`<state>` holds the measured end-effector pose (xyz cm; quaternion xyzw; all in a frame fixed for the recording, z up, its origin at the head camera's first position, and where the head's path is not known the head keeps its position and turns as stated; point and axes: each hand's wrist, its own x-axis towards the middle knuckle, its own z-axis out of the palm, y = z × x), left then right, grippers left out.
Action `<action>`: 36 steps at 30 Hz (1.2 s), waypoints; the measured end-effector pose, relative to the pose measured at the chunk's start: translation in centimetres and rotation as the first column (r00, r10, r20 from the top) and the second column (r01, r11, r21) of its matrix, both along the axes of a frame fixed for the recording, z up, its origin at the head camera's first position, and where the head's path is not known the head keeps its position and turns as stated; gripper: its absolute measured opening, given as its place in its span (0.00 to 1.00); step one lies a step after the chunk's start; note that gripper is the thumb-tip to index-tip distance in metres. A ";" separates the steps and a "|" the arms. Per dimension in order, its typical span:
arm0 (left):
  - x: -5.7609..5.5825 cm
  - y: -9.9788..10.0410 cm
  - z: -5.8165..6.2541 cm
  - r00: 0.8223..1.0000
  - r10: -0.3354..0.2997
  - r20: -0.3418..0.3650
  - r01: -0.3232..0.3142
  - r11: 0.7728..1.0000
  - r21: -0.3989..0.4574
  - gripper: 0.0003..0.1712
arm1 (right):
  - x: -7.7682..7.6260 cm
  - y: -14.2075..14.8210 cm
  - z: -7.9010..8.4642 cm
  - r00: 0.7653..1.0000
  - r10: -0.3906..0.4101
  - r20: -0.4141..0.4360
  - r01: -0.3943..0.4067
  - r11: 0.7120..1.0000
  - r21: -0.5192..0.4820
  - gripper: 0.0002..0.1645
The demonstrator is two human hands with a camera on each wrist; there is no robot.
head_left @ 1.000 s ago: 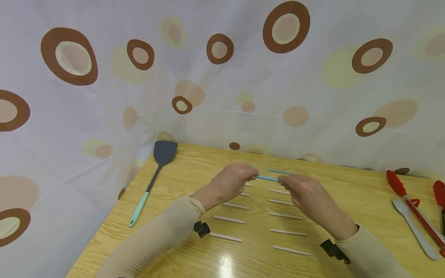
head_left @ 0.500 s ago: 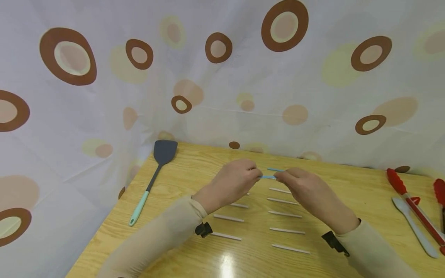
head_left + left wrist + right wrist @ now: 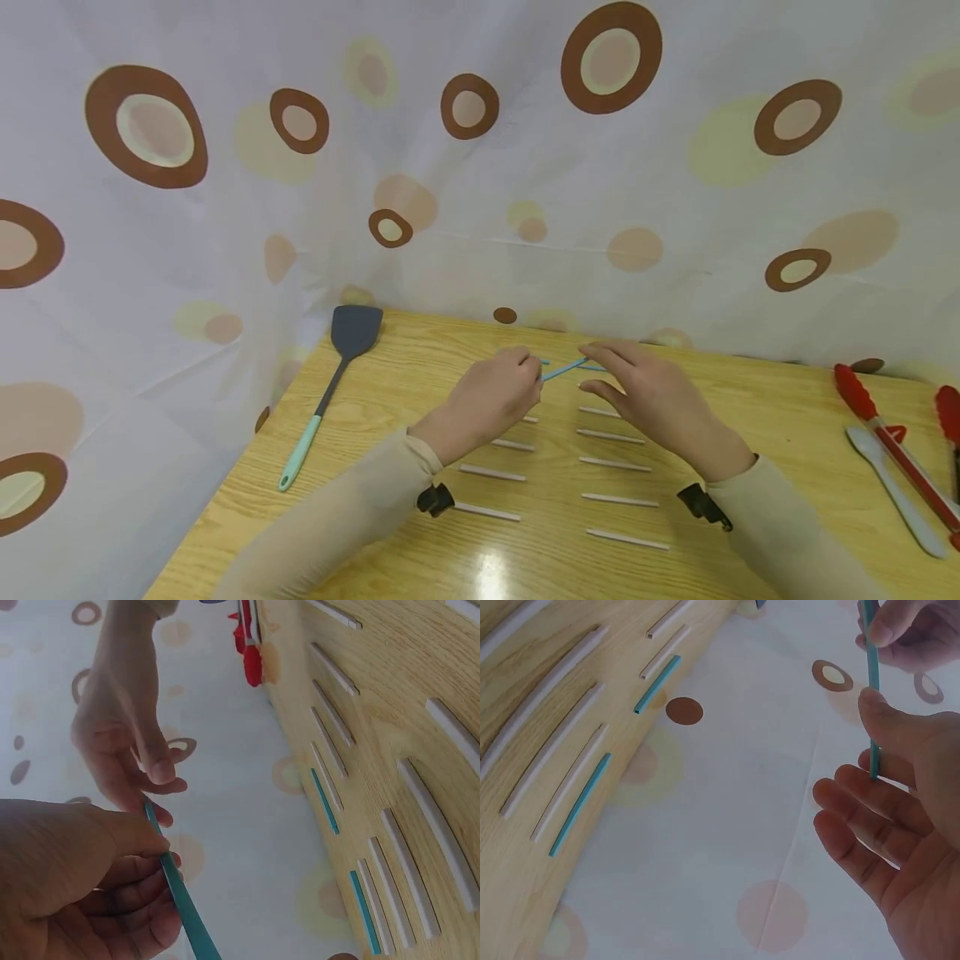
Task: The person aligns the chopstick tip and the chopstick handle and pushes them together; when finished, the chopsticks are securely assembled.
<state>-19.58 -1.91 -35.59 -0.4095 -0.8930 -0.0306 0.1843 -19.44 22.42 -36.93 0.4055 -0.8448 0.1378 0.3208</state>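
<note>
My left hand point(image 3: 491, 400) pinches a slim blue stick point(image 3: 562, 370) between thumb and fingers, raised over the far part of the table. The stick slants up toward my right hand point(image 3: 660, 404). Its far end meets the right index finger, while the right thumb stands apart from that finger. In the right wrist view the other right fingers point(image 3: 877, 806) are spread and loosely bent. Beneath the hands, white sticks point(image 3: 613, 462) lie in two columns. At the far end of each column lies a blue stick, both visible in the left wrist view, one nearer point(image 3: 364, 911) and one farther point(image 3: 325, 801).
A turner point(image 3: 356, 329) with a dark head and mint handle lies at the table's left edge. On the right are red-tipped tongs point(image 3: 857, 392), a grey spoon-like utensil point(image 3: 892, 492) and another red-headed tool point(image 3: 948, 417). A patterned curtain point(image 3: 562, 183) hangs behind the table.
The right thumb and index finger have parted from their pinch on the blue stick. The stick's right end has tilted upward; the left hand still holds it, shifted slightly left.
</note>
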 end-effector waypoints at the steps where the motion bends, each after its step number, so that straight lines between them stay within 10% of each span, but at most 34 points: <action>1: -0.2 -0.3 0.0 0.998 0.017 0.056 -0.019 0.999 0.043 0.07 | -0.2 0.2 0.0 1.000 -0.012 0.009 0.012 1.000 -0.008 0.36; 5: -1.1 -2.2 -0.6 0.967 0.081 0.242 -0.118 0.982 0.145 0.09 | -0.8 0.7 -0.3 0.997 -0.049 0.057 0.049 0.999 -0.001 0.41; 10: -2.4 -4.7 -1.9 0.885 0.185 0.427 -0.272 0.951 0.151 0.20 | -1.6 1.8 -1.4 0.973 -0.139 0.186 0.126 0.989 0.078 0.32; 19: -3.3 -7.5 -3.6 0.759 0.332 0.561 -0.447 0.891 0.077 0.20 | -4.2 3.6 -3.6 0.841 -0.333 0.426 0.235 0.935 0.267 0.22; 28: -4.4 -9.8 -5.2 0.694 0.435 0.574 -0.522 0.853 -0.015 0.09 | -6.9 4.1 -4.6 0.805 -0.357 0.474 0.216 0.920 0.326 0.19; 36: -5.3 -12.1 -6.6 0.685 0.499 0.530 -0.538 0.837 -0.093 0.05 | -7.9 3.9 -5.5 0.767 -0.407 0.495 0.231 0.896 0.378 0.15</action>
